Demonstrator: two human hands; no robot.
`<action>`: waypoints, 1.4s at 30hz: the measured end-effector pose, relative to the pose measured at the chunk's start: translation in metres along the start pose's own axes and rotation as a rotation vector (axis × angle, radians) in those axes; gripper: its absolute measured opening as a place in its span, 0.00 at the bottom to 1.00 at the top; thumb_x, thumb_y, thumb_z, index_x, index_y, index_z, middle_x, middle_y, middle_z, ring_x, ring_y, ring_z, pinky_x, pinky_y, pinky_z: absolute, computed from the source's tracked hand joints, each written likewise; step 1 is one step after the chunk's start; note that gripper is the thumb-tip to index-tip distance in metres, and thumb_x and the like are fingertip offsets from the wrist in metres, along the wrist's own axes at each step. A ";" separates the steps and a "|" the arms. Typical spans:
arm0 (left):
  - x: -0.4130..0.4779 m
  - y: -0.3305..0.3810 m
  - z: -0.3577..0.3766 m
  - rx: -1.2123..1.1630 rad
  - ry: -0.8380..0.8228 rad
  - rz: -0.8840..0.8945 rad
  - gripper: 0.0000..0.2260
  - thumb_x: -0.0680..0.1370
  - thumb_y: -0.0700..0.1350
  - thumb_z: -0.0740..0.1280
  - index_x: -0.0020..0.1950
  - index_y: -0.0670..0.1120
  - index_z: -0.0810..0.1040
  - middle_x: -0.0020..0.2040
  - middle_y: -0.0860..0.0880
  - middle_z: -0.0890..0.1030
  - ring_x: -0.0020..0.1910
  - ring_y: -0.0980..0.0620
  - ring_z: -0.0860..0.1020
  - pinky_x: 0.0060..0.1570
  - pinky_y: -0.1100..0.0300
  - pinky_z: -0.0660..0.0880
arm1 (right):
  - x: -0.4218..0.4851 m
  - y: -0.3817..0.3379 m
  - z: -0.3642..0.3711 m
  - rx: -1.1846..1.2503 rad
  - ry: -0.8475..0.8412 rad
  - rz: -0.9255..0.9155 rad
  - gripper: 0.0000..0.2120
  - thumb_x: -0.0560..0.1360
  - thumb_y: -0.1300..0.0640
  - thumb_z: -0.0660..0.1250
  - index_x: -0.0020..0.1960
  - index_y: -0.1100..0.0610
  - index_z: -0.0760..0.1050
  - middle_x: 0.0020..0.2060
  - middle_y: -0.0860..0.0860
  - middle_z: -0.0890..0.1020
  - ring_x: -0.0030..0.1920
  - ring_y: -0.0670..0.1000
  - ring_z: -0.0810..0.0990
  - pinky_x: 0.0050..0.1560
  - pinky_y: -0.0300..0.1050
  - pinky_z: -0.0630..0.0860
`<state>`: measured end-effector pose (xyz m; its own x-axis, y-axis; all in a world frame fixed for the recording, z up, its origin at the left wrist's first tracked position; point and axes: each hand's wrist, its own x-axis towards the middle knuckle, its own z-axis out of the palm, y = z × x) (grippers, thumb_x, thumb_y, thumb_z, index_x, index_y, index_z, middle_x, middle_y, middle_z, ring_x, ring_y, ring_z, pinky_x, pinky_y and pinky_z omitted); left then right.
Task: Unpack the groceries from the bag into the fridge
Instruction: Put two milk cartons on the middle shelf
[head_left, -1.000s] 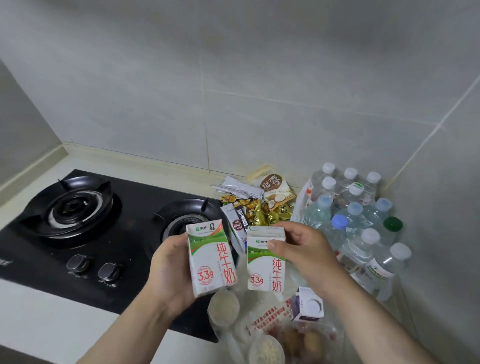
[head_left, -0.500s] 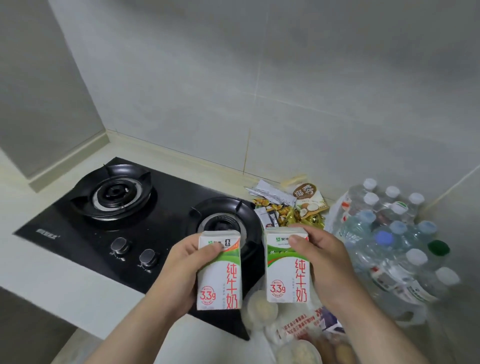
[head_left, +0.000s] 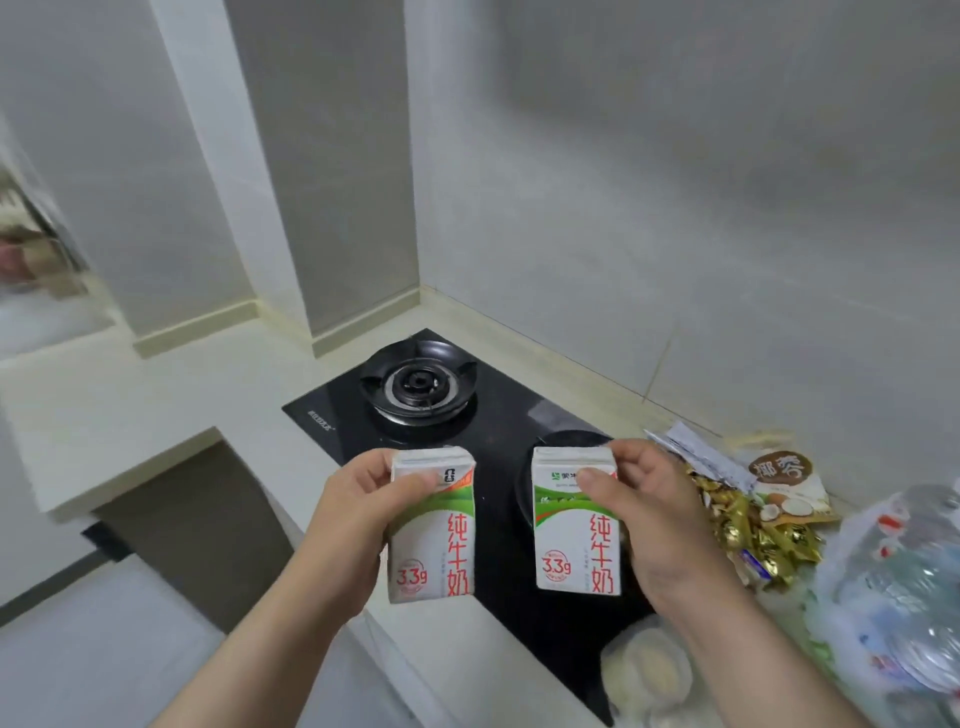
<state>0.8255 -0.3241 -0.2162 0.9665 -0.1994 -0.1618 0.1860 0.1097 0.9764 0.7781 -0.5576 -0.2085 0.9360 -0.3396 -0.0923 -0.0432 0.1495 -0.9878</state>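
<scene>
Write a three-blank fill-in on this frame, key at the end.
The left hand and right hand each grip a white-and-green paper milk carton, left carton and right carton: ____ in all.
Both are held ____, print facing the camera.
The gold foil-wrapped candies lie to the ____ of the black glass gas hob.
Missing: two; upright; right.

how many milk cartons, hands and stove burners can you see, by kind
milk cartons: 2 (left carton, right carton)
hands: 2 (left hand, right hand), each holding one carton
burners: 2 (far burner, near burner partly behind the right carton)
total: 6
</scene>
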 end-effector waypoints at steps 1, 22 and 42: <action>-0.008 0.002 -0.007 0.032 0.026 0.019 0.21 0.63 0.51 0.75 0.52 0.43 0.81 0.46 0.41 0.85 0.44 0.42 0.84 0.42 0.51 0.78 | -0.002 -0.001 0.006 -0.019 -0.036 -0.004 0.10 0.72 0.69 0.71 0.51 0.60 0.75 0.43 0.56 0.86 0.42 0.57 0.86 0.39 0.47 0.81; -0.224 0.009 -0.054 0.195 0.626 0.136 0.16 0.66 0.52 0.74 0.49 0.45 0.84 0.44 0.49 0.86 0.44 0.51 0.85 0.37 0.62 0.78 | -0.085 0.002 0.079 -0.053 -0.656 -0.032 0.12 0.71 0.66 0.73 0.52 0.58 0.77 0.43 0.55 0.86 0.42 0.56 0.86 0.40 0.50 0.79; -0.402 0.008 -0.113 0.141 1.040 0.200 0.16 0.67 0.49 0.72 0.51 0.43 0.84 0.45 0.45 0.86 0.46 0.47 0.84 0.42 0.57 0.78 | -0.201 -0.009 0.201 -0.097 -1.129 -0.064 0.21 0.62 0.52 0.73 0.53 0.54 0.77 0.44 0.52 0.86 0.44 0.53 0.86 0.40 0.47 0.79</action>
<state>0.4585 -0.1333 -0.1591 0.6655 0.7460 0.0259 0.0493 -0.0786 0.9957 0.6603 -0.3039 -0.1560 0.7149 0.6951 0.0757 0.0348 0.0727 -0.9967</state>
